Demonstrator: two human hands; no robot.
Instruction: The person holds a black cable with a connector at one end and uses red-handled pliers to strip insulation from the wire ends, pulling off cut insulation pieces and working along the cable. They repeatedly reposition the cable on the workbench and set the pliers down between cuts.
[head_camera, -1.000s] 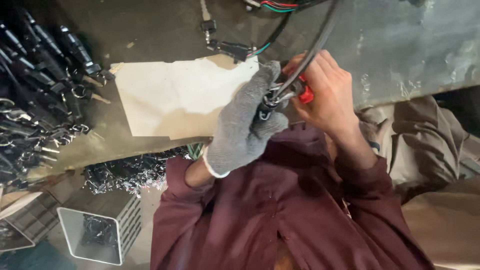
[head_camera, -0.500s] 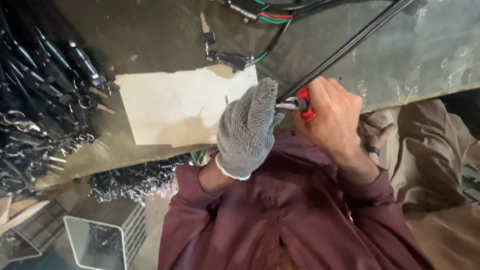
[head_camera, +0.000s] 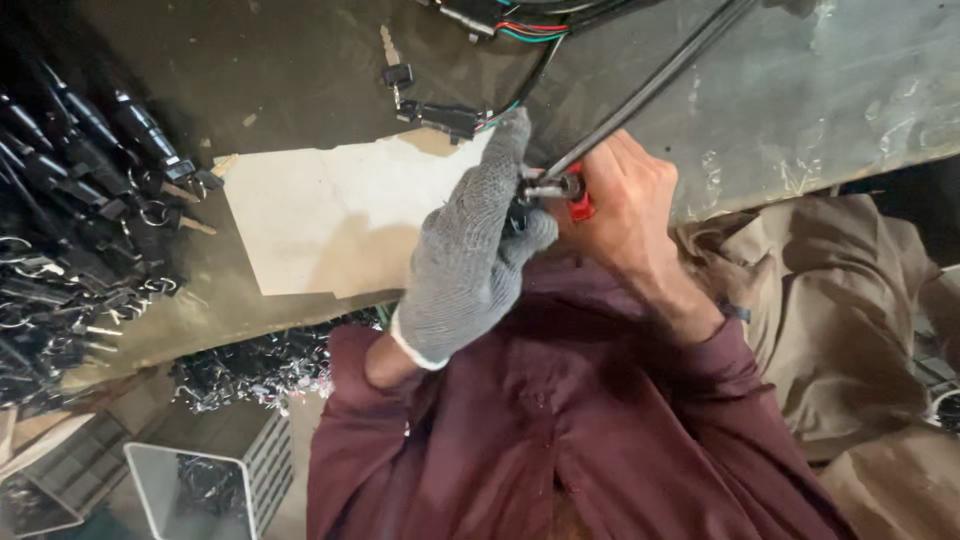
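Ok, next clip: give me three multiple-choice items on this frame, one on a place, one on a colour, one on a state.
1. Where does the pale paper sheet lie?
A. on the workbench, left of the hands
B. on the lap
C. in the metal box

2. What colour is the tool handle showing in the right hand?
A. blue
B. red
C. yellow

3. Which hand is gloved?
A. both
B. right
C. left

Answers: 1 A, the sheet lies flat on the bench; 2 B, a red handle peeks out; 3 C, the left hand wears a grey knit glove and the right is bare.
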